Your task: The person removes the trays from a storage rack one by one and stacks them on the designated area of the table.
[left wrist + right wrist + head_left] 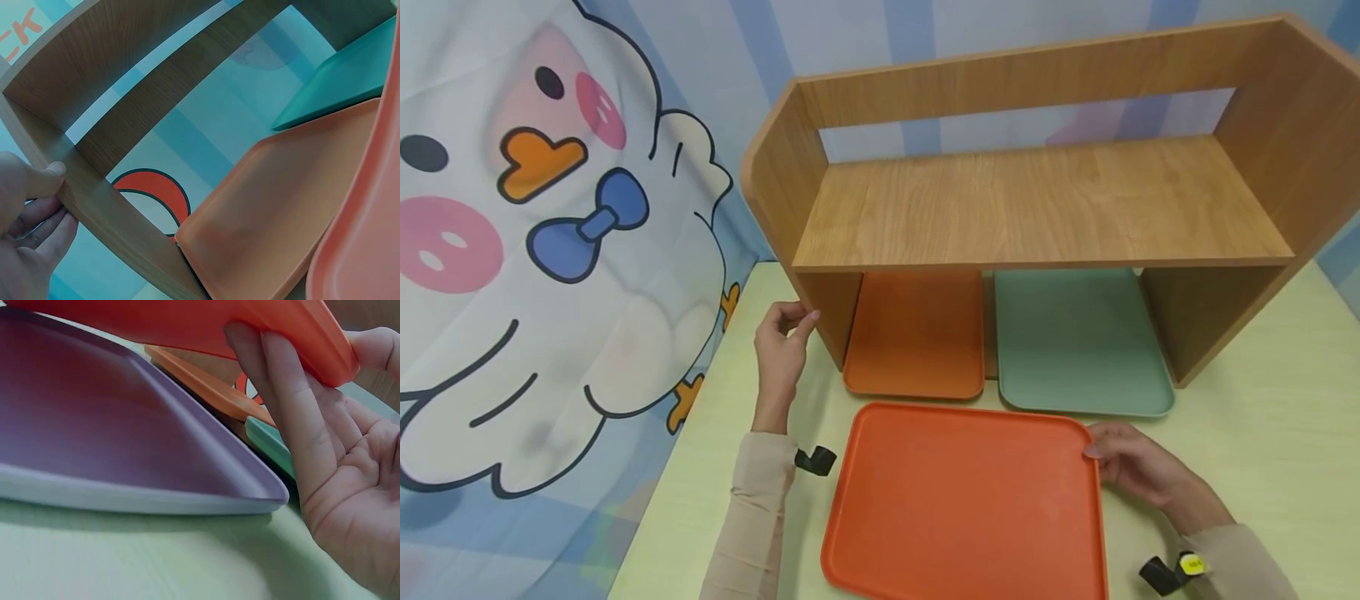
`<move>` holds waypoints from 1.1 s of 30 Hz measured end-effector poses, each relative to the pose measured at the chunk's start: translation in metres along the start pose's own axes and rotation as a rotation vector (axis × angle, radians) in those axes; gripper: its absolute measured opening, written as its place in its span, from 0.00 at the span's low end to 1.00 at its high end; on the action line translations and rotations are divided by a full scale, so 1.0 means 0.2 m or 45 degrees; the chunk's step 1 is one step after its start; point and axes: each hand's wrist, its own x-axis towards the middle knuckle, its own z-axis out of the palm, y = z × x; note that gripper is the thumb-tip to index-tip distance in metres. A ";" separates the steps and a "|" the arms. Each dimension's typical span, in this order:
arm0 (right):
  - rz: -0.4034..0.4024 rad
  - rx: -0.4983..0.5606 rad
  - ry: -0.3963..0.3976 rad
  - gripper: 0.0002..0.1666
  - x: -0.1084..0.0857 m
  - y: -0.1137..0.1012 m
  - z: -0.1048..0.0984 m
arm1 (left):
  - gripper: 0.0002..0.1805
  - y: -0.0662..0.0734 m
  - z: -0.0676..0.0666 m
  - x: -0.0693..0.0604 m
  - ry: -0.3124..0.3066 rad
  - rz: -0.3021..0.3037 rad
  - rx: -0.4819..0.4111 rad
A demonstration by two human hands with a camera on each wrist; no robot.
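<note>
My left hand [781, 354] holds the front edge of the left side panel of a wooden desk shelf [1037, 204], its thumb on the edge and the other fingers on the outer side. With thumb and fingers, my right hand [1138, 467] grips the far right corner of a red-orange tray [970, 500]. In the right wrist view that tray is raised above a purple tray [94, 419], which lies on the table and is hidden from the head view. Under the shelf board lie an orange tray [917, 333] at left and a green tray [1078, 342] at right.
The shelf stands on a pale yellow-green table [1262, 400]. Behind and to the left hangs a cloth [647, 333] printed with a white cartoon duck and blue stripes. The orange and green trays stick out past the shelf's front.
</note>
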 end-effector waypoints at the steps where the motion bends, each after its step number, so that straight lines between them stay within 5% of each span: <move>1: -0.002 0.000 -0.002 0.31 0.00 0.00 0.00 | 0.14 0.00 0.00 0.00 0.000 -0.002 0.000; 11: -0.028 0.047 -0.079 0.33 0.00 0.02 -0.06 | 0.13 0.00 -0.01 0.00 0.009 0.030 0.010; 25: 0.163 0.035 -0.067 0.26 -0.04 -0.02 -0.06 | 0.13 0.01 0.00 -0.01 -0.014 0.049 0.044; 33: 0.293 -0.315 0.148 0.20 -0.08 -0.05 -0.05 | 0.14 0.01 0.00 0.00 -0.010 0.001 0.038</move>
